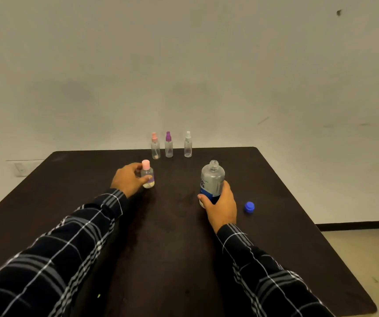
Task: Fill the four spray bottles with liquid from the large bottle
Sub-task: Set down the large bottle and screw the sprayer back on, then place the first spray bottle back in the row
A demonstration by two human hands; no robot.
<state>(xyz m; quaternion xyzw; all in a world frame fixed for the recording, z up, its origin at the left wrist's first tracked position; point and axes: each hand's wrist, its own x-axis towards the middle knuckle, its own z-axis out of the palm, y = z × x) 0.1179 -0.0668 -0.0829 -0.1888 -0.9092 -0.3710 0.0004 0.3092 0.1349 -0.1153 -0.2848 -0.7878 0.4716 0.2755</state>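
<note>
Uncapped large bottle, 3 clear spray bottles

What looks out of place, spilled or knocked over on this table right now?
Nothing spilled or tipped. The blue cap lies loose on the table right of the open large bottle, as expected for pouring. One oddity: the small bottle in the left hand has a plain pink cap, not a sprayer.

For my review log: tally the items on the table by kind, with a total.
Tall spray bottles at the far edge: 3, with pink, purple and white tops
Short pink-capped bottle, held: 1
Large bottle, open, held: 1
Loose blue cap: 1
Total: 6
</note>
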